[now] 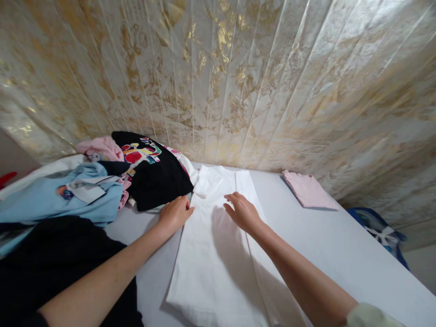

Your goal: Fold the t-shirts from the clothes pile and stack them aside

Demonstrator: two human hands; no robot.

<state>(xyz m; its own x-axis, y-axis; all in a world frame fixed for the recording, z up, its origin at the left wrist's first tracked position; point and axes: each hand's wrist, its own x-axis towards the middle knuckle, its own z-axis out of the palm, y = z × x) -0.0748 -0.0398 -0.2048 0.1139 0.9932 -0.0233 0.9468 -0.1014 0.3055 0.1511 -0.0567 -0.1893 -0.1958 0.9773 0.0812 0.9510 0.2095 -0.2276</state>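
A white garment [218, 254] lies flat and partly folded lengthwise on the white table [340, 245], its collar end toward the wall. My left hand [174, 213] rests on the garment's left edge near the shoulder, fingers curled at the fold. Above the middle of the cloth, near the collar, my right hand [242, 211] lies open with fingers stretched out. Neither hand lifts anything.
A heap of clothes sits at the left: a black printed shirt [156, 175], a light blue garment [54, 197], a pink one [102, 147] and a black cloth [57, 263] in front. A folded pink garment [308, 190] lies at the back right. A blue bag [378, 229] stands beside the table.
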